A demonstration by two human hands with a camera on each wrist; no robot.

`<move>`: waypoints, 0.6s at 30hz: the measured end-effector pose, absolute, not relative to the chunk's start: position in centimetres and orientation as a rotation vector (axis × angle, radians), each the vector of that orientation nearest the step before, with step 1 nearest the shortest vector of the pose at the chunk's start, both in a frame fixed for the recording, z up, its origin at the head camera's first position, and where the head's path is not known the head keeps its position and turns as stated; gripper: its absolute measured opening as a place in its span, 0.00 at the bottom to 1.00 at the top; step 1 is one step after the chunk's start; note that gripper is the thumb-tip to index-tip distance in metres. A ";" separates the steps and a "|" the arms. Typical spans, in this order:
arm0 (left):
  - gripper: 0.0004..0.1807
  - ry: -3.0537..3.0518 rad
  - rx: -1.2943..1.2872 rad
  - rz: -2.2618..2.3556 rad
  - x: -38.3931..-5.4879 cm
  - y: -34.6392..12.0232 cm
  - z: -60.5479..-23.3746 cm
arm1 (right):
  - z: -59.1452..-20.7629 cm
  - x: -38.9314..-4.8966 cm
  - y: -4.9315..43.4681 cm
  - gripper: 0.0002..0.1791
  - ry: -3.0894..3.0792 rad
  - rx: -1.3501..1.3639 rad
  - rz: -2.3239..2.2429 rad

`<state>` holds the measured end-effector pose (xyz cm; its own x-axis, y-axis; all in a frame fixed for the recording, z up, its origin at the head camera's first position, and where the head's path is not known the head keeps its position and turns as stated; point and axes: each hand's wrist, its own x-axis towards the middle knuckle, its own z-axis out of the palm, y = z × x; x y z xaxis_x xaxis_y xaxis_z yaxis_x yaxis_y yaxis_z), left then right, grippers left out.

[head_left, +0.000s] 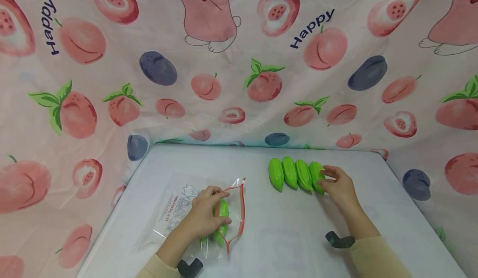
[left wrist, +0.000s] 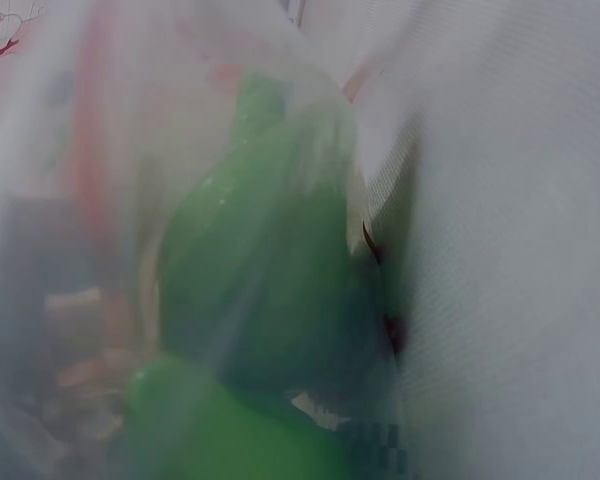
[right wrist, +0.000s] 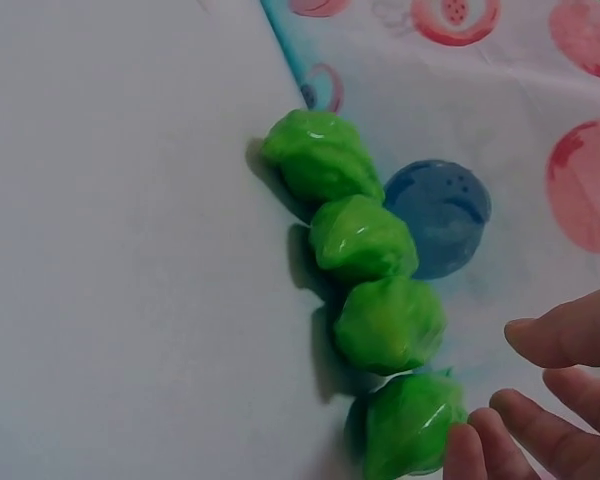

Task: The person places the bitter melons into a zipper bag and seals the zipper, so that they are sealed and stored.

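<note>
Peach-printed cloth (head_left: 231,74) is hung behind the white table (head_left: 284,236), where four green fruits (head_left: 290,173) are lined up. By the rightmost, the right hand (head_left: 340,188) is held fingers parted; the left hand (head_left: 204,212), thumb and forefinger apart, is rested on a clear bag (head_left: 173,211) containing green fruit (head_left: 223,208).

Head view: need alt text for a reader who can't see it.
A person's right hand is at the right end of a row of four bright green, elongated pieces on a white table. The left hand lies on a clear, red-edged plastic bag with at least one green piece inside; fruit-print cloth hangs behind.
</note>
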<state>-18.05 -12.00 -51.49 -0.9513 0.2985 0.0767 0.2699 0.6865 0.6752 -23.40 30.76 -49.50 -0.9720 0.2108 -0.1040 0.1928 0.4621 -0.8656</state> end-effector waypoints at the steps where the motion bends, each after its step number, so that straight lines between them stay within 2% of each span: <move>1: 0.41 2.848 0.482 1.132 -18.0 -12.0 -51.5 | -49.6 -23.5 30.9 0.37 -2.669 -0.371 1.569; 18: 0.41 2.853 0.470 1.124 -18.0 -11.9 -51.6 | -51.0 -24.6 32.8 0.37 -2.679 -0.379 1.497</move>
